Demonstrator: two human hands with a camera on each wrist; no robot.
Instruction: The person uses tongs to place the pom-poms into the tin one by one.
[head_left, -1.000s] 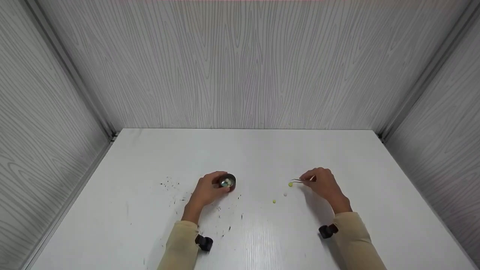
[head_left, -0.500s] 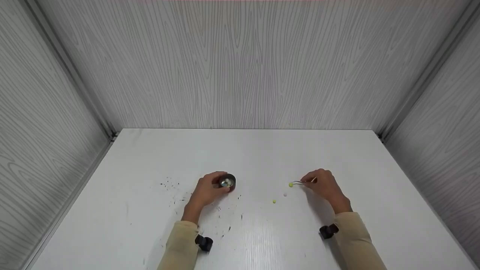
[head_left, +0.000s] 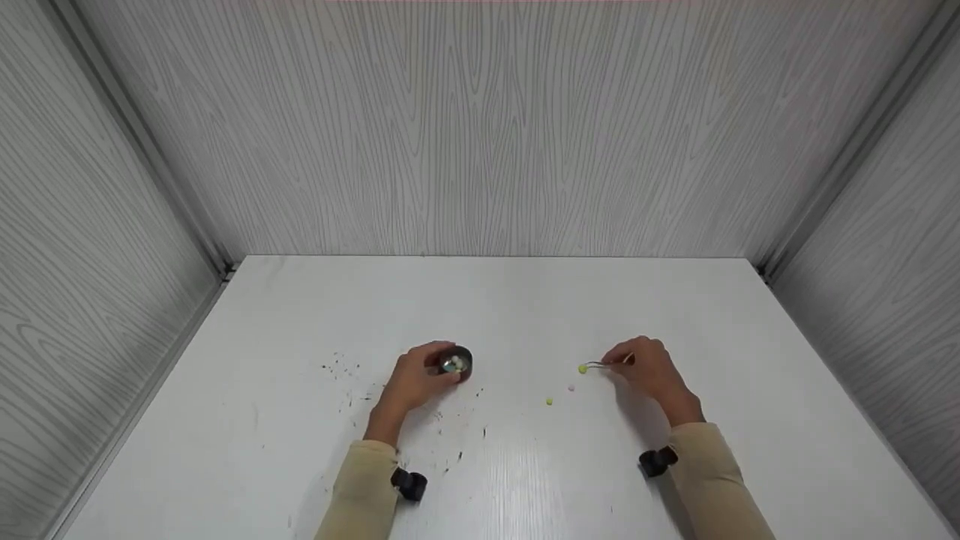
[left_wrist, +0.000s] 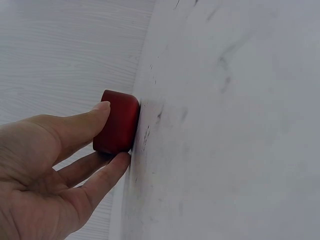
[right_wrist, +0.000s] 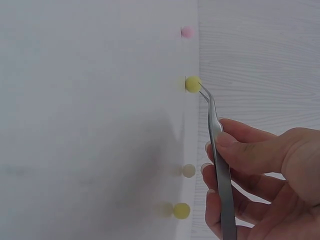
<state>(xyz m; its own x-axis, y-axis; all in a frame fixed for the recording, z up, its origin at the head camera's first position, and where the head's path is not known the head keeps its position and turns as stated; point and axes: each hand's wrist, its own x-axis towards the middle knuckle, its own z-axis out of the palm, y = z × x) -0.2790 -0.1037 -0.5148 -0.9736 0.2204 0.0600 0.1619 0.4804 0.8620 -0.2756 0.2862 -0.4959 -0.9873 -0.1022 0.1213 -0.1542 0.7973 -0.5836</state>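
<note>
Lining three sides, grey panels [head_left: 480, 135] enclose a flecked table [head_left: 510, 307] bearing balls [right_wrist: 181, 211].

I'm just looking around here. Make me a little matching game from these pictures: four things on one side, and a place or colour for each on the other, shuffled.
Things
1. Cup
2. Tweezers
3. Right sleeve
4. Tabletop

Places or colours
A. Beige
B. White
C. Held in the right hand, reaching to a yellow ball
D. Held in the left hand

Right pairs: 1-D, 2-C, 3-A, 4-B
</note>
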